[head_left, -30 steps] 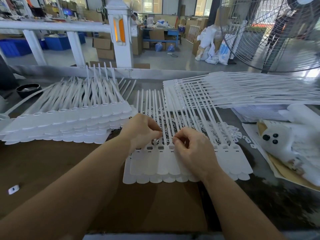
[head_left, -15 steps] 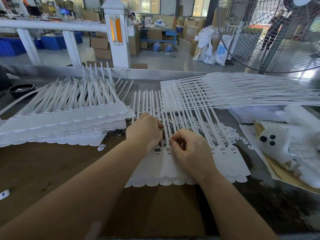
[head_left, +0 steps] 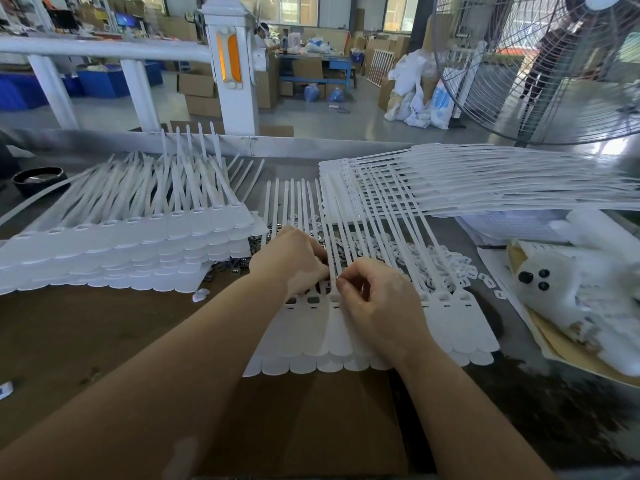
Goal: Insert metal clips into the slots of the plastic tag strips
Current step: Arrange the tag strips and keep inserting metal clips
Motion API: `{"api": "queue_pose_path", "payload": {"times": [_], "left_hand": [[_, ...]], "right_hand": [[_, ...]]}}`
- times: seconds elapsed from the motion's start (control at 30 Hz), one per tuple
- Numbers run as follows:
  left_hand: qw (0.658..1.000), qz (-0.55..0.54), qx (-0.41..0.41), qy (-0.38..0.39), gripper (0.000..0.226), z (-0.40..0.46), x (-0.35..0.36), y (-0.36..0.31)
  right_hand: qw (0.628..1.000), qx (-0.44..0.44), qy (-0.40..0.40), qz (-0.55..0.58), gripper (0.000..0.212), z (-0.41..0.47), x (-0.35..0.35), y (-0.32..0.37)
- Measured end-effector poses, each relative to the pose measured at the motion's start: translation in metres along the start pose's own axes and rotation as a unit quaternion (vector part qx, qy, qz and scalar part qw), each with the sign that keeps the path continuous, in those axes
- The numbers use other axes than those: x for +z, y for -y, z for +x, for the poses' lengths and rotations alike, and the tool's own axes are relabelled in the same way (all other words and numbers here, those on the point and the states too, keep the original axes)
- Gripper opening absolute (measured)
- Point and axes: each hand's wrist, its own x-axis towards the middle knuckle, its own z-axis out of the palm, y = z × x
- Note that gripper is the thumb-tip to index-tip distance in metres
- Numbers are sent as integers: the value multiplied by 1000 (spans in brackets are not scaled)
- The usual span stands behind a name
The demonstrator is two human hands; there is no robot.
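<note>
Head view: the left hand (head_left: 292, 261) and right hand (head_left: 377, 303) are meeting close together over a sheet of white tag strips (head_left: 346, 336) lying flat on the brown table (head_left: 104, 334) in front of the person. The right hand's thumb and forefinger are pinching something tiny at a strip's slot; whether it is a clip cannot be told. The left hand's fingers are curling onto the strips just beside it, their hold hidden. Small metal clips (head_left: 232, 268) are lying behind the hands. More strip stacks are sitting to the left (head_left: 131, 244) and right (head_left: 485, 181).
</note>
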Motion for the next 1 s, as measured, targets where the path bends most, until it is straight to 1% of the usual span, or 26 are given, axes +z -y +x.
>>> {"api": "queue_pose_path", "payload": {"times": [0.07,0.23,0.4,0.6,0.7,0.87,1.0], "left_hand": [[1000,-2,4,-14,20,-1,1,-1],[999,-9,0,-41,18,0,6,-1],[999,-19,-10,-36,16,2,5,-1],[999,5,-5,-40,14,1,8,-3],[999,-29,-2,-37,13,1,7,0],[996,-88,-7,-9,26,0,4,4],[997,-72,-19,-5,27,0,7,3]], "right_hand": [[1000,-1,0,0,8,0,0,0],[1000,3,3,-3,8,0,-1,0],[1000,3,7,-5,7,0,0,-1],[1000,2,9,-4,7,0,0,-1],[1000,5,2,-2,8,0,0,-1],[1000,5,-8,-5,8,1,1,-1],[1000,5,-6,-5,8,0,1,-1]]}}
